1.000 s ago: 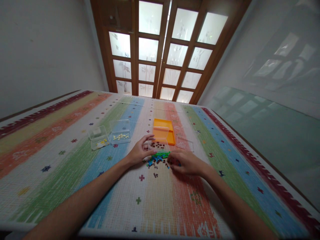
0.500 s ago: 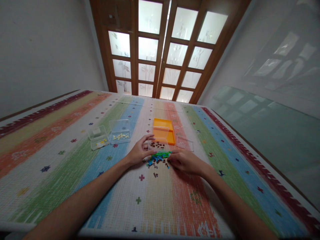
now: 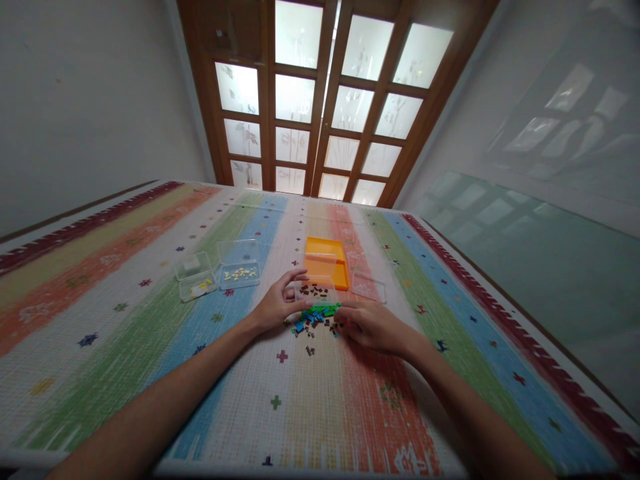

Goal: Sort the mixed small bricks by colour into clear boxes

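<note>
My left hand point(image 3: 277, 301) grips the left side of a clear plastic box point(image 3: 330, 289) with its lid raised. Several small brown building bricks point(image 3: 314, 291) lie inside. Right in front of the box, a pile of green and blue building bricks point(image 3: 320, 312) is spread on the cloth, with more brown bricks point(image 3: 310, 351) scattered around it. At the pile's right edge is my right hand point(image 3: 373, 325), fingers bent and drawn together. Whatever its fingertips may hold is hidden.
Behind the clear box stands an orange tray point(image 3: 341, 275), with a clear lid point(image 3: 369, 287) to its right. To the left are two open clear boxes, one with pale pieces point(image 3: 240, 275), the other with yellow and white pieces point(image 3: 201, 287). A striped cloth point(image 3: 230, 393) covers the table.
The right hand's fingers have shifted slightly at the pile's right edge. My left hand stays on the box. The whole view has moved a little.
</note>
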`<state>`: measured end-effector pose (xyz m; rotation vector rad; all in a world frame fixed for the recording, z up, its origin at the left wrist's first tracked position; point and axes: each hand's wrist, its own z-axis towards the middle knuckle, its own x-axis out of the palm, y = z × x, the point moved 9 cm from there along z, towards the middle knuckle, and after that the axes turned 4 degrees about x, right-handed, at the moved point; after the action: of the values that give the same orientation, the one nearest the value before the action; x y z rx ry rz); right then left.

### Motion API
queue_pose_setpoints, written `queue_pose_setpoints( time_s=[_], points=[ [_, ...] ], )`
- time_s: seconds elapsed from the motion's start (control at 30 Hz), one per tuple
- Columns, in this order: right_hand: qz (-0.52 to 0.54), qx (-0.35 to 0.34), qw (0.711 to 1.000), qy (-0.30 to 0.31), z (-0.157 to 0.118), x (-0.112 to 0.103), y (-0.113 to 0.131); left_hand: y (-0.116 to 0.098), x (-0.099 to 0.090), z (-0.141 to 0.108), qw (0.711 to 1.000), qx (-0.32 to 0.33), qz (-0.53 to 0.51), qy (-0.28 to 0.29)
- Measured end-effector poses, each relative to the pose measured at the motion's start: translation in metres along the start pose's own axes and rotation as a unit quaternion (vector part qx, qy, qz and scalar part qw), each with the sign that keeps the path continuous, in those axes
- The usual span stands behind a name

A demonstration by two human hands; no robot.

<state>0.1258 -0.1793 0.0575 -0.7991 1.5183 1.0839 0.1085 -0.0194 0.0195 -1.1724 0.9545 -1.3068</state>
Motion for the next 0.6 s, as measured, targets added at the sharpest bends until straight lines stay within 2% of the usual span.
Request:
queue_pose_setpoints(
  time_s=[0.33,0.6],
  points=[
    [-0.011,-0.017,1.000,-0.006,0.006,0.002,0.010,0.001,0.000,0.000,1.000,-0.003,-0.008,-0.001],
    [0.025,-0.026,0.999,0.013,0.007,-0.002,0.015,-0.002,0.000,-0.001,1.000,0.002,0.005,-0.002]
  ],
)
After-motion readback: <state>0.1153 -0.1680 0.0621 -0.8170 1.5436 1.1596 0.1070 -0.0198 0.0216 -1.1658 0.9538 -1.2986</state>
